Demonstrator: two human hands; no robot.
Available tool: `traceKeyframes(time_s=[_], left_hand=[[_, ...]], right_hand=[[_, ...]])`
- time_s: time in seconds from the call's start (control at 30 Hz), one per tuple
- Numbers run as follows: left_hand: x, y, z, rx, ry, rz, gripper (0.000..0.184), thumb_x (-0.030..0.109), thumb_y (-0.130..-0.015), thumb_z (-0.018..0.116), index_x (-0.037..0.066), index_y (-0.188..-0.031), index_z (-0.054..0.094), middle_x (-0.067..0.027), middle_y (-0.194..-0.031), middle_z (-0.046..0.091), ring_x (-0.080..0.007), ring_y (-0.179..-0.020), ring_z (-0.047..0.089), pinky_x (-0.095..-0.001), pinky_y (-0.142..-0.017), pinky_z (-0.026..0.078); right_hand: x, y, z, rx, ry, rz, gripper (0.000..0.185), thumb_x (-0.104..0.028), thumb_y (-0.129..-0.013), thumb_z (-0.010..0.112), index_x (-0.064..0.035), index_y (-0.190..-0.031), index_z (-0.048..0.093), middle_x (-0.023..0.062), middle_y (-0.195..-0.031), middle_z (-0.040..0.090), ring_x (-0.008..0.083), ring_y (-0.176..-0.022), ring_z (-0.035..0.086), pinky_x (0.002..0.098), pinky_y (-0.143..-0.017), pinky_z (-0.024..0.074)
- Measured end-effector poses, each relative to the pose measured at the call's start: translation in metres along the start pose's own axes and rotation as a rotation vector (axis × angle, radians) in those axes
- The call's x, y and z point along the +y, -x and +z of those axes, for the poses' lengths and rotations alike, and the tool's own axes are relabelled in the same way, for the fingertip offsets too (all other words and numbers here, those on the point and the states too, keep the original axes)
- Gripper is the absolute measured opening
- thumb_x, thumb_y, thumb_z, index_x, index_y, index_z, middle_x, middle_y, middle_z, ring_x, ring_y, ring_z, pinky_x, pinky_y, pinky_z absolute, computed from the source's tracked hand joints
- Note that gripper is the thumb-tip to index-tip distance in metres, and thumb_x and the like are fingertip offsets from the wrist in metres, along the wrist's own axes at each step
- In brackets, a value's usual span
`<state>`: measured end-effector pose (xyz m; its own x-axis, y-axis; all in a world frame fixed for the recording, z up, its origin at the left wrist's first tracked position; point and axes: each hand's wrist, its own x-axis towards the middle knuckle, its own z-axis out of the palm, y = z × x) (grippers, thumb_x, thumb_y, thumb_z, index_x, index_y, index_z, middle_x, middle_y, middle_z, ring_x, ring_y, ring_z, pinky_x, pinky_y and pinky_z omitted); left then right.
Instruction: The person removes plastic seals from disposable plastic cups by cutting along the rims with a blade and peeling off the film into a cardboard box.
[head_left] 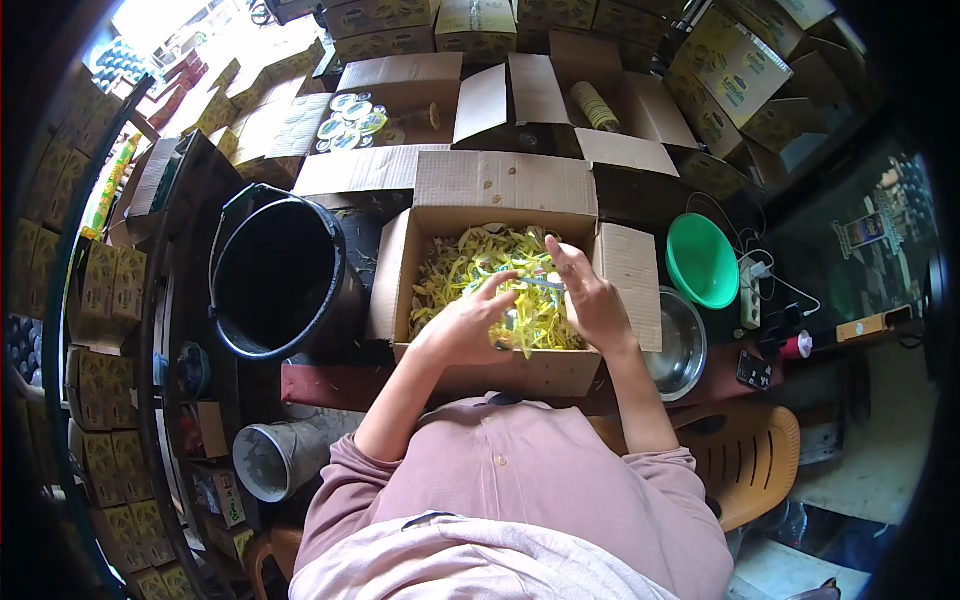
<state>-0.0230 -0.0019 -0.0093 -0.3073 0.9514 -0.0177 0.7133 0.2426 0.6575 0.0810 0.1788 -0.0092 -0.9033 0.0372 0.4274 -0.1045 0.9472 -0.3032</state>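
Observation:
An open cardboard box (505, 183) full of yellow printed plastic strips (470, 250) stands right in front of me. Over it, my left hand (465, 330) has its fingers curled around something clear and yellow, too blurred to name. My right hand (597, 308) faces it from the other side, thumb raised. From its fingers a thin grey-blue blade-like piece (540, 284) points toward my left fingertips. I cannot tell whether the blade touches what the left hand holds.
To the left stands a black bucket (285, 280); a grey bucket (270, 460) is lower. On the right are a green bowl (703, 262), a steel bowl (690, 350) and a power strip (750, 295). Behind, one box holds round lids (350, 122), another stacked cups (594, 106).

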Motion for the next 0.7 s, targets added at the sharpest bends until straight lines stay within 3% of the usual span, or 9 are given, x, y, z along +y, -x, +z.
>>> traceKeyframes(time_s=[0.07, 0.13, 0.2, 0.3, 0.37, 0.4, 0.5, 0.6, 0.7], left_hand=[[-0.009, 0.003, -0.003, 0.007, 0.004, -0.043, 0.057, 0.019, -0.055, 0.071, -0.004, -0.102, 0.048, -0.013, -0.133, 0.031, -0.0334, -0.098, 0.054, -0.039, -0.08, 0.047], [-0.01, 0.004, -0.008, 0.016, -0.009, -0.075, 0.058, 0.018, -0.055, 0.071, -0.004, -0.103, 0.048, -0.0122, -0.133, 0.032, -0.0326, -0.099, 0.054, -0.0386, -0.08, 0.047], [-0.007, 0.003, -0.012, 0.044, 0.004, 0.008, 0.059, 0.018, -0.055, 0.071, -0.004, -0.104, 0.048, -0.0118, -0.133, 0.032, -0.0325, -0.099, 0.054, -0.0386, -0.08, 0.047], [0.009, 0.0, -0.018, 0.004, 0.029, 0.067, 0.063, 0.018, -0.054, 0.072, -0.004, -0.107, 0.047, -0.0103, -0.134, 0.033, -0.0331, -0.1, 0.053, -0.0383, -0.082, 0.047], [0.013, -0.005, -0.019, -0.099, 0.039, 0.073, 0.065, 0.018, -0.054, 0.072, -0.004, -0.11, 0.047, -0.0096, -0.134, 0.033, -0.0336, -0.099, 0.054, -0.0382, -0.082, 0.047], [0.01, -0.009, -0.015, -0.035, 0.005, 0.167, 0.069, 0.019, -0.054, 0.072, -0.003, -0.113, 0.045, -0.0082, -0.136, 0.032, -0.0338, -0.097, 0.055, -0.0385, -0.081, 0.047], [0.006, -0.015, -0.014, -0.093, 0.02, 0.128, 0.069, 0.02, -0.054, 0.072, -0.004, -0.113, 0.046, -0.0119, -0.137, 0.029, -0.0333, -0.096, 0.055, -0.0387, -0.081, 0.047], [0.0, -0.014, -0.015, -0.049, -0.02, 0.001, 0.061, 0.02, -0.055, 0.072, -0.005, -0.106, 0.049, -0.0171, -0.136, 0.029, -0.0326, -0.097, 0.055, -0.0385, -0.08, 0.047], [-0.007, -0.011, -0.016, 0.007, 0.01, 0.023, 0.051, 0.019, -0.056, 0.072, -0.006, -0.095, 0.051, -0.0208, -0.134, 0.031, -0.0332, -0.098, 0.055, -0.0378, -0.079, 0.047]], right_hand=[[0.002, 0.002, -0.004, 0.014, -0.052, 0.003, 0.091, 0.015, -0.063, 0.048, -0.0163, -0.139, 0.011, 0.0133, -0.122, 0.046, 0.03, -0.075, 0.059, 0.0366, -0.065, 0.0513], [0.006, 0.004, -0.006, -0.054, -0.258, 0.165, 0.094, 0.015, -0.062, 0.047, -0.0167, -0.139, 0.003, 0.0133, -0.122, 0.047, 0.0296, -0.075, 0.06, 0.0358, -0.064, 0.0513], [0.011, 0.003, -0.006, -0.136, -0.373, 0.259, 0.1, 0.013, -0.062, 0.047, -0.0175, -0.138, -0.011, 0.0123, -0.123, 0.048, 0.0295, -0.074, 0.06, 0.0347, -0.063, 0.0512], [0.011, 0.003, -0.006, -0.203, -0.413, 0.249, 0.104, 0.013, -0.061, 0.049, -0.0184, -0.137, -0.015, 0.0107, -0.124, 0.048, 0.0299, -0.073, 0.059, 0.0352, -0.063, 0.0511], [0.011, 0.004, -0.004, -0.249, -0.417, 0.202, 0.106, 0.012, -0.061, 0.05, -0.0188, -0.137, -0.016, 0.0094, -0.126, 0.047, 0.0228, -0.064, 0.057, 0.0314, -0.062, 0.0498], [0.012, 0.004, -0.002, -0.27, -0.419, 0.177, 0.106, 0.012, -0.061, 0.051, -0.019, -0.137, -0.017, 0.0088, -0.127, 0.047, 0.0192, -0.059, 0.056, 0.0294, -0.061, 0.0491], [0.011, 0.006, 0.001, -0.287, -0.366, 0.163, 0.105, 0.012, -0.061, 0.05, -0.0192, -0.137, -0.016, 0.0073, -0.127, 0.047, 0.0247, -0.065, 0.059, 0.0316, -0.062, 0.0489], [0.013, 0.009, 0.001, -0.26, -0.291, 0.143, 0.105, 0.012, -0.06, 0.049, -0.0192, -0.137, -0.014, 0.0062, -0.128, 0.046, 0.0291, -0.071, 0.06, 0.0333, -0.063, 0.0492], [0.018, 0.012, 0.002, -0.249, -0.232, 0.108, 0.104, 0.011, -0.059, 0.049, -0.0189, -0.138, -0.013, 0.0058, -0.128, 0.046, 0.0311, -0.074, 0.06, 0.0332, -0.063, 0.0495]])
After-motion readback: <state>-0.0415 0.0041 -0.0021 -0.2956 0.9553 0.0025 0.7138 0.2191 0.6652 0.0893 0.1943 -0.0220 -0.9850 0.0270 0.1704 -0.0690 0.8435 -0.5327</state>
